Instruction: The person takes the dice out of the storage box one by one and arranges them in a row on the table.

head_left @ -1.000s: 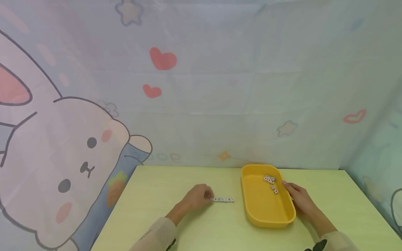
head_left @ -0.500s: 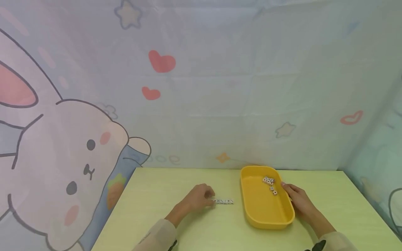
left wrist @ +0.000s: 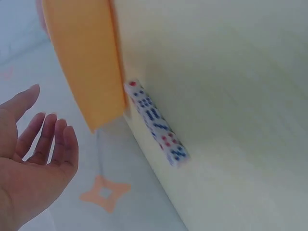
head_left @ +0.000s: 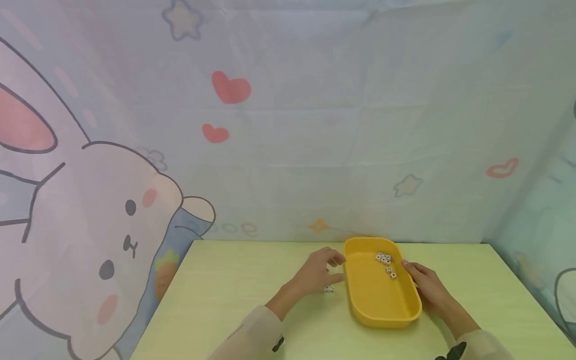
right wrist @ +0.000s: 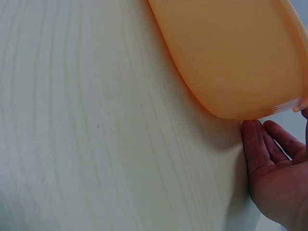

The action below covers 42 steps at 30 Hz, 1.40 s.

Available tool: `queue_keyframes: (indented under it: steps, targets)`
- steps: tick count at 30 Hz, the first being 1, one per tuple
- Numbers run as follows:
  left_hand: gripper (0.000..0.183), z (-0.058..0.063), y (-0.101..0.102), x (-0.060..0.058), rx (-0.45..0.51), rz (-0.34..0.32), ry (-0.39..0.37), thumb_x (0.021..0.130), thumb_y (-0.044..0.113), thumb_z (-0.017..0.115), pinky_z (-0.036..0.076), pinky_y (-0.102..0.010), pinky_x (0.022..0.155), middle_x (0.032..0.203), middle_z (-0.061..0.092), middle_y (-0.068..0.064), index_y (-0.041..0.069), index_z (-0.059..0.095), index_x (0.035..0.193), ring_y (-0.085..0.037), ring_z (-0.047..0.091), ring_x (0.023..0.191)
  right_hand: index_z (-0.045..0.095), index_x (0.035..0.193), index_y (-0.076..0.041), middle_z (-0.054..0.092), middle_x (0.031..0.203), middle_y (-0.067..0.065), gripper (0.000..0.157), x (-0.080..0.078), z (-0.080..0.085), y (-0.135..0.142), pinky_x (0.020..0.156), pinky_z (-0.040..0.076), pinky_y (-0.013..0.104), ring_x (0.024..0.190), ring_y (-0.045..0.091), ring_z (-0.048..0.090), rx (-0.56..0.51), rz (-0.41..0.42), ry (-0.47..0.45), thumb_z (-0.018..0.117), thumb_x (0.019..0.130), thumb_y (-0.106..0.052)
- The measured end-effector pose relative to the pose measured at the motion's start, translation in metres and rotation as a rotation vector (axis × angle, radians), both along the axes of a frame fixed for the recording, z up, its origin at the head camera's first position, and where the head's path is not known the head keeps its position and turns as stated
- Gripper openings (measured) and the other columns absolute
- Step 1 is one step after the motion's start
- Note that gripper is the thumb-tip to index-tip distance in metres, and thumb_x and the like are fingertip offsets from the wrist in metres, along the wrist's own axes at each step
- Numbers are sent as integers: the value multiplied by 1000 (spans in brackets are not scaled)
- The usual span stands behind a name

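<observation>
My left hand [head_left: 317,271] is beside the left rim of the yellow tray [head_left: 382,305], thumb and fingers spread apart with nothing between them. Below it, a straight row of white dice [left wrist: 155,120] with blue and red pips lies on the table; in the head view the hand hides most of the row, leaving its right end visible. My right hand [head_left: 429,287] grips the tray's right side, its thumb over the rim and its fingers [right wrist: 255,144] against the outer wall. Several loose dice [head_left: 384,258] lie inside the tray toward its far right corner.
The pale yellow-green table [head_left: 234,270] runs back to a hanging cloth [head_left: 288,150] printed with a rabbit, hearts and stars. A dark cable [head_left: 558,295] hangs at the far right edge.
My left hand has left the left end of the dice row and moved right, to the tray's edge, its fingers opening. The right hand and tray have stayed in place.
</observation>
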<state>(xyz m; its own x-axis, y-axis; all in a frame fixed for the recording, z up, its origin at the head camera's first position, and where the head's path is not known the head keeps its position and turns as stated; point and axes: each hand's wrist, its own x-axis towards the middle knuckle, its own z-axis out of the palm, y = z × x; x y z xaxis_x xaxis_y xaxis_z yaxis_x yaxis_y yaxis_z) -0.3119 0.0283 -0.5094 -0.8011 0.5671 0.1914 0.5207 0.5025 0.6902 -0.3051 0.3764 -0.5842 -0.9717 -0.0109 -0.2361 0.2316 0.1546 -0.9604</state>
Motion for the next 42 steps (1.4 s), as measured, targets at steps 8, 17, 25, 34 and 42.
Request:
queue_keyframes:
  steps: [8, 17, 25, 34, 42]
  targets:
    - [31, 10, 45, -12, 100, 26, -40, 97, 25, 81, 53, -21, 90, 116, 72, -4, 11, 71, 123, -20, 68, 107, 42, 152, 7, 64, 131, 14, 84, 3, 1, 1, 85, 61, 35, 103, 15, 67, -3, 14, -3, 51, 106, -62]
    - [32, 5, 111, -17, 102, 81, -61, 94, 18, 84, 51, -16, 86, 111, 72, -3, 4, 72, 120, -14, 68, 100, 44, 149, 8, 62, 134, 14, 84, 7, 4, 5, 86, 60, 33, 105, 13, 65, 12, 17, 6, 50, 106, -64]
    - [32, 0, 151, 0, -4, 201, -126, 90, 21, 88, 53, -17, 85, 107, 70, 5, 11, 73, 116, -5, 63, 94, 43, 152, 7, 62, 136, 12, 78, 12, 6, 5, 89, 59, 32, 106, 9, 66, 0, 3, 14, 49, 109, -58]
    - [26, -24, 165, -1, -124, 217, -89, 90, 19, 87, 51, -15, 78, 97, 66, 8, 14, 73, 112, -2, 55, 82, 44, 153, 6, 51, 152, 22, 83, 13, 5, 5, 92, 58, 28, 114, 8, 61, 46, 7, 12, 48, 107, -63]
    - [19, -45, 162, -9, -228, 93, 109, 93, 20, 81, 45, -10, 77, 92, 62, 13, 16, 74, 109, 1, 53, 83, 43, 154, 7, 54, 149, 22, 81, 16, 3, 1, 91, 59, 31, 110, 10, 65, 14, -9, 16, 51, 108, -60]
